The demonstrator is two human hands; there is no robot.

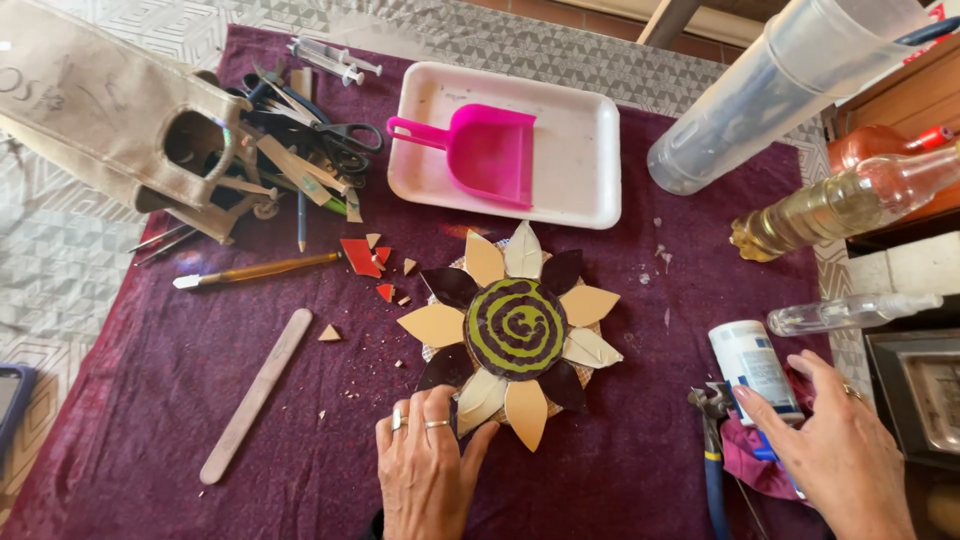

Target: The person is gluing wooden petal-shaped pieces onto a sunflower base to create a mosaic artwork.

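Pressing flat, fingers spread, the left hand (425, 470) steadies a mosaic flower (513, 332) (spiral centre, tan and dark petals).

Dark purple round mosaic flower centre (516, 328) with a lime-green spiral, ringed by tan, cream and maroon petals. Bright pink plastic dustpan (482, 150) on a white rectangular foam tray (590, 160). Plum-purple cloth (160, 380) beneath.

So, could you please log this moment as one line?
left hand: on flower mosaic | right hand: at white bottle | pliers nearby

Left hand (425, 465) lies flat, fingers spread; right hand (835, 450) reaches forward, loosely open.
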